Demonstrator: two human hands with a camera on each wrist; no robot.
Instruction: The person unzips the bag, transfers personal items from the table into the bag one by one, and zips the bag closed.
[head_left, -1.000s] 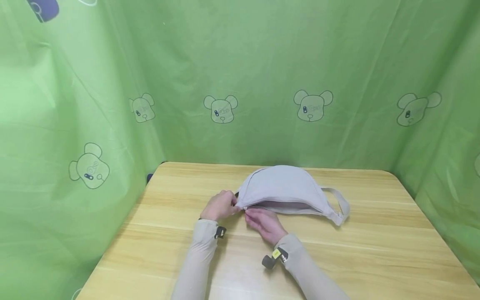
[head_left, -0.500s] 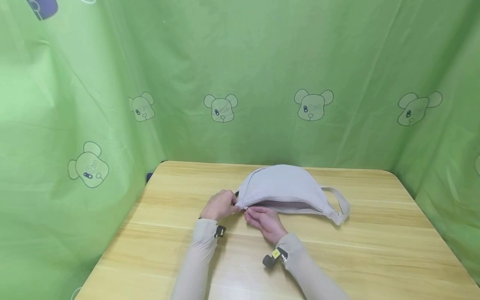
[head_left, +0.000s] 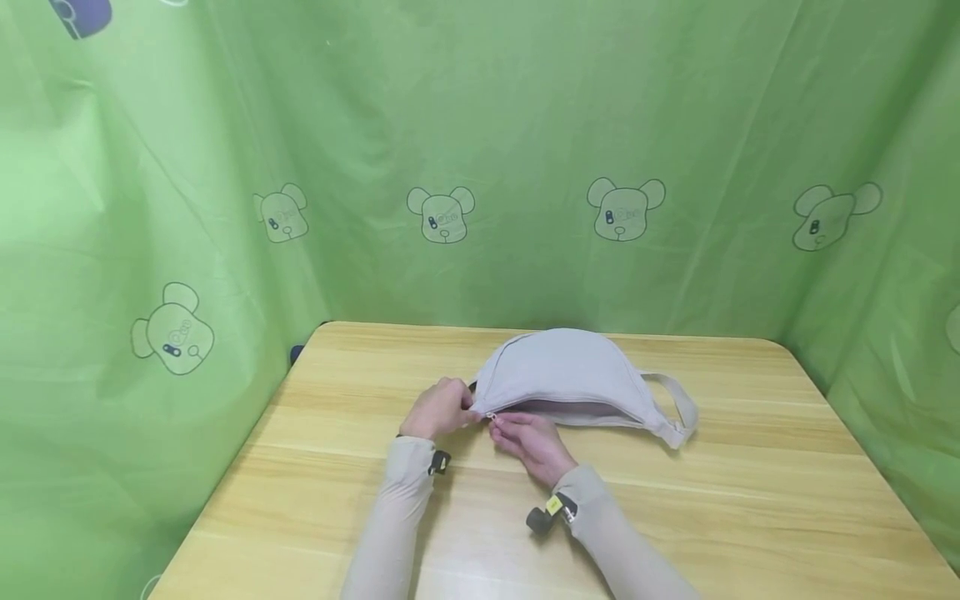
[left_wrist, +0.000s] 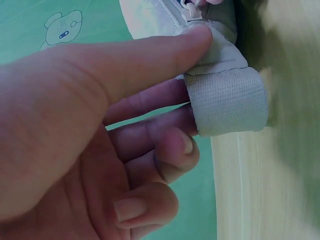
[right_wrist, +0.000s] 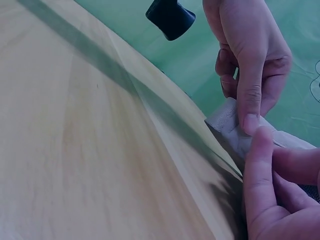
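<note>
A pale grey waist bag (head_left: 562, 362) lies on the wooden table, its long front zipper gaping to show the inside. My left hand (head_left: 438, 410) pinches the bag's left end between thumb and fingers, close to where the webbing strap (left_wrist: 227, 102) joins. In the left wrist view the thumb presses just below the zipper pull (left_wrist: 192, 11). With thumb and forefinger, my right hand (head_left: 534, 446) pinches the zipper pull at the left end of the opening. The right wrist view shows both hands nearly touching there; the pull itself is hidden by the fingers.
The bag's strap loop (head_left: 678, 404) sticks out to the right on the table (head_left: 750, 500). A green curtain (head_left: 525, 108) with bear-head prints hangs behind and at both sides. Small black devices (head_left: 551, 512) are strapped to the wrists.
The right fingers have shifted slightly on the zipper pull, which shows a little more clearly between them than a second ago. The left hand and the bag stay nearly in place.
</note>
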